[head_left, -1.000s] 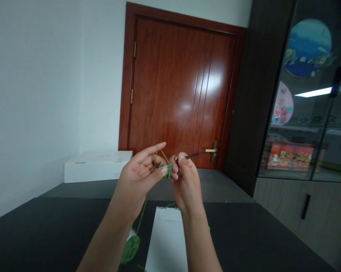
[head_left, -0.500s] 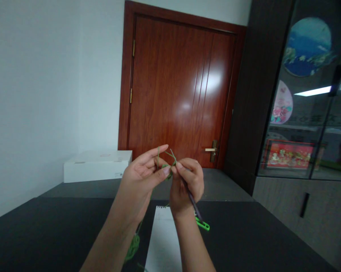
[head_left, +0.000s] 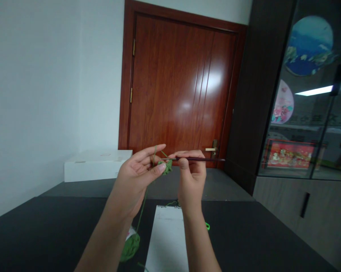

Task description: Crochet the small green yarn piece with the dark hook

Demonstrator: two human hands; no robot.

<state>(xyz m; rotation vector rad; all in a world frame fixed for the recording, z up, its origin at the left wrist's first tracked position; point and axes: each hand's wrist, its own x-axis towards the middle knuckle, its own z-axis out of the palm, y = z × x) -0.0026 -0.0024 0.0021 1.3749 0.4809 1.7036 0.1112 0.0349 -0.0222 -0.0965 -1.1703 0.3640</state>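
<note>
1. Room: a dark table top (head_left: 45, 234) is viewed from above, with a reddish wooden door (head_left: 182, 87) at 12 o'clock, a white box (head_left: 96, 166) at 10 o'clock and a glass-fronted cabinet (head_left: 301, 113) at 2 o'clock.
2. The left hand (head_left: 136, 177) is closed on a small green crocheted piece (head_left: 166, 167), which is pinched at the fingertips and held up above the table at the centre of the view, apparently to keep it steady.
3. The right hand (head_left: 191, 177) is closed on a dark crochet hook (head_left: 207, 159), held level between thumb and fingers, with the shaft directed at the crocheted piece.
4. A green yarn strand (head_left: 143, 211) is led down past the left hand to a ball of green yarn (head_left: 130, 247) at 7 o'clock, apparently left free to pay out.
5. A white notepad (head_left: 167, 241) lies at 6 o'clock. A bright green object (head_left: 207, 226) at 5 o'clock is partly hidden by the right forearm and cannot be identified.
6. The hook's tip and the yarn's path through the piece are hidden by the fingers.
</note>
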